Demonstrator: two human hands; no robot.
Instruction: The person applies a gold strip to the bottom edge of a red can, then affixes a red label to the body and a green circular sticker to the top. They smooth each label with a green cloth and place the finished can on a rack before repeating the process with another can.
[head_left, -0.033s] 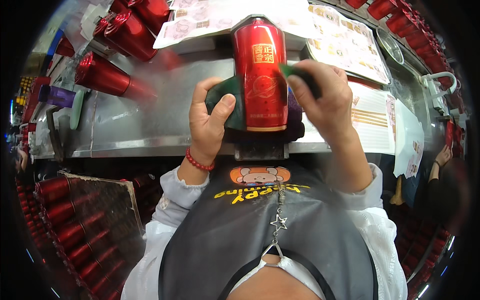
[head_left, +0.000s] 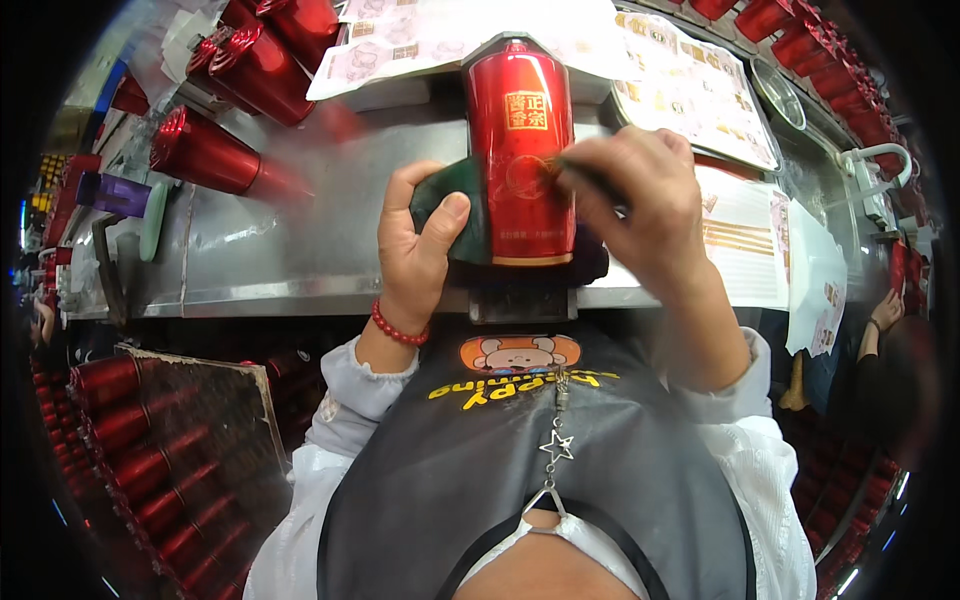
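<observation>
Red and glossy, with gold print, the bottle [head_left: 520, 135] is positioned at the near edge of the counter [head_left: 250, 265], in front of the wearer and between both hands. Its gold-banded end faces the wearer; from where I stand, I cannot tell whether it lies flat or tilted. A dark purple cloth [head_left: 592, 262] shows at its lower right side.

Left hand [head_left: 418, 235]: grip partly closed, thumb and fingers curved around a dark green cloth [head_left: 467, 222], which lies along the bottle's left side. A red bead bracelet [head_left: 400, 327] encircles the wrist.

Right hand [head_left: 655, 200]: fingers bent, thumb drawn in below; the grip is nearly closed over a dark piece [head_left: 600, 188] at the bottle's right side. Motion blur obscures the fingertips, so I cannot tell how firmly they bear on the surface.

Surroundings: printed sheets [head_left: 430, 45] lie beyond the bottle. A clear round bowl [head_left: 778, 95] is at the far right. Other red bottles [head_left: 205, 152] are grouped at the left, near a purple object [head_left: 115, 195].
</observation>
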